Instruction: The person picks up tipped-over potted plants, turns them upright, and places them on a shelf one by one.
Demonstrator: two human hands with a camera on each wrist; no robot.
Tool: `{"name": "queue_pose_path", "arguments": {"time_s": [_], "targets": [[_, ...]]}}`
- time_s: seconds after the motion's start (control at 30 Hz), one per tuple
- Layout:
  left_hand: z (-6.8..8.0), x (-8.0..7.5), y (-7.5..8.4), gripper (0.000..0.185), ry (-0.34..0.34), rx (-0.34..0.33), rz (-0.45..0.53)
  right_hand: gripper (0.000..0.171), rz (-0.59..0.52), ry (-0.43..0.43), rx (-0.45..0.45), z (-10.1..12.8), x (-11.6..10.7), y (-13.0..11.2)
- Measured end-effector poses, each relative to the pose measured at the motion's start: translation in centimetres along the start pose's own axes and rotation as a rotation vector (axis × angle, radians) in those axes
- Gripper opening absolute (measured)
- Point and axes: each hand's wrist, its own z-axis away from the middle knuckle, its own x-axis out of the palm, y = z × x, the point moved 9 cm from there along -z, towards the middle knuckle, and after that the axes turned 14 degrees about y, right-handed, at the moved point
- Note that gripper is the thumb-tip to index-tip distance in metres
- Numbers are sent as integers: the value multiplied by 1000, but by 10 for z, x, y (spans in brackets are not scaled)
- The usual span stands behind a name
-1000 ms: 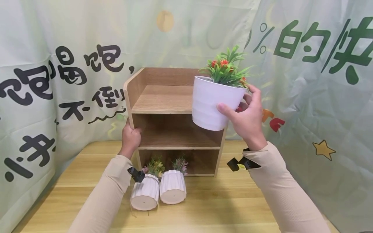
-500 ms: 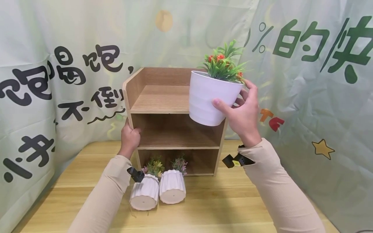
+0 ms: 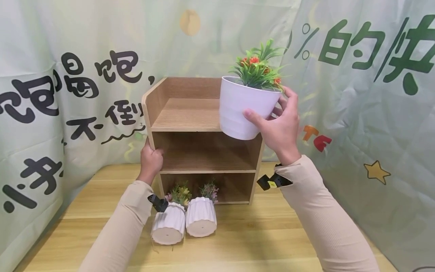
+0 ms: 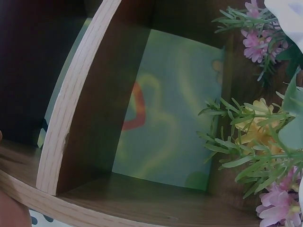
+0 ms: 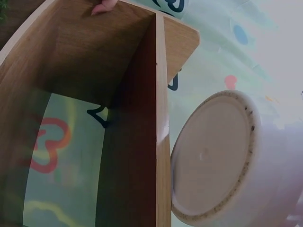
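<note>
My right hand (image 3: pixel 283 122) grips a white flowerpot (image 3: pixel 244 109) from its right side, thumb on the near face and fingers round the far side. The pot holds an artificial plant (image 3: pixel 259 70) with green leaves and red flowers. It is tilted and in the air, in front of the right part of the shelf's top level; its underside (image 5: pixel 208 156) shows in the right wrist view. With my left hand (image 3: pixel 151 160) I hold the left side panel of the wooden shelf unit (image 3: pixel 207 172), thumb at the inner face, the other fingers mostly hidden behind the panel.
Two small white ribbed pots (image 3: pixel 168 224) lie on their sides before the bottom level, their yellow and pink flowers (image 4: pixel 260 123) pointing into it. The shelf unit stands on a wooden table (image 3: pixel 244 238). Printed curtains (image 3: pixel 34 143) hang behind and at both sides.
My right hand has raised the flowerpot and brought it slightly left. My left hand stays on the side panel, and the two small pots lie as before.
</note>
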Motion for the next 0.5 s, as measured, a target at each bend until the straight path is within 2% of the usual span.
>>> {"name": "queue_pose_path", "arguments": {"time_s": [0.5], "targets": [[1,0,-1,62,2,-18,-10,87,32,12,-12,-5,7,1]]}}
